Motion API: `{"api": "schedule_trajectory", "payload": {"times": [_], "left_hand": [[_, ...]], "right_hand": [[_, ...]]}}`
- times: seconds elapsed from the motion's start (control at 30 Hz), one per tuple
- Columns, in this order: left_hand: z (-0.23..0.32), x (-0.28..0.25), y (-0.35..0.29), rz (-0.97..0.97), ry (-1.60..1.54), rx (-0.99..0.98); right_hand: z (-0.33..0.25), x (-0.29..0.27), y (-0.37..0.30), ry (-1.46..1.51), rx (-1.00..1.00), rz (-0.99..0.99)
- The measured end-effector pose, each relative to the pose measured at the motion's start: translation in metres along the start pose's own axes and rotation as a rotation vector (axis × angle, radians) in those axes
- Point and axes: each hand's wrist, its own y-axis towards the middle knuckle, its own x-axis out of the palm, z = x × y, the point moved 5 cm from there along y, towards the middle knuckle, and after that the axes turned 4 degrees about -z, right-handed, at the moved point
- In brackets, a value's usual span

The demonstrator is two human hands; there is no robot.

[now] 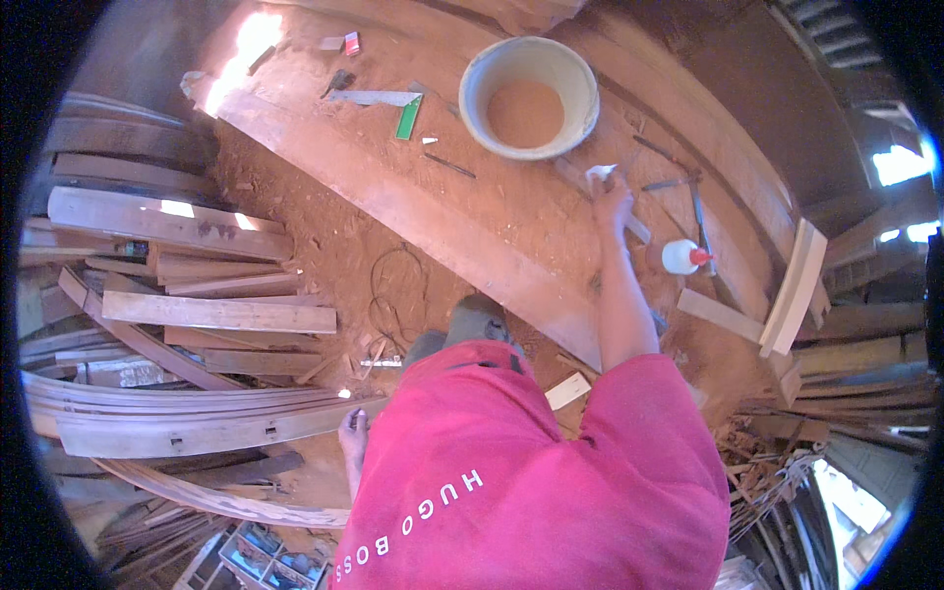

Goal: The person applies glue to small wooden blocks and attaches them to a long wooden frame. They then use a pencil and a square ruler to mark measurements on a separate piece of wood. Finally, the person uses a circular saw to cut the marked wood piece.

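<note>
My right hand (612, 202) reaches out over the dusty wooden workbench (413, 211), its fingers closed on a small white object (600, 172) just beside the bucket (474, 123). The kind of that object is too small to tell. The pale round bucket has reddish-brown sawdust (526, 113) inside. Close to my right forearm lies a white squeeze bottle (678, 258) with a red cap. My left hand (354, 435) hangs low at my left side near stacked boards, fingers curled; what they hold, if anything, I cannot make out.
On the bench lie a try square (405, 113) with a green handle, a dark thin stick (450, 165) and a red-and-white small box (352, 43). Light boards (795, 285) lean at the right. Stacked planks (216, 313) fill the left, near a looped cable (374, 295) on the floor.
</note>
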Motion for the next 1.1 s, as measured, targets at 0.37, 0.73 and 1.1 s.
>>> {"api": "schedule_trajectory", "payload": {"times": [0.37,0.73,1.1], "left_hand": [[0.060,-0.007,-0.033,0.020,0.210,-0.116],[0.102,-0.035,0.007,0.135,0.220,-0.169],[0.012,-0.065,0.105,-0.065,0.247,-0.394]], "right_hand": [[0.073,0.033,0.085,-0.163,-0.042,-0.105],[0.093,0.017,0.120,-0.222,-0.035,-0.051],[-0.161,-0.018,0.113,-0.065,-0.157,0.521]]}}
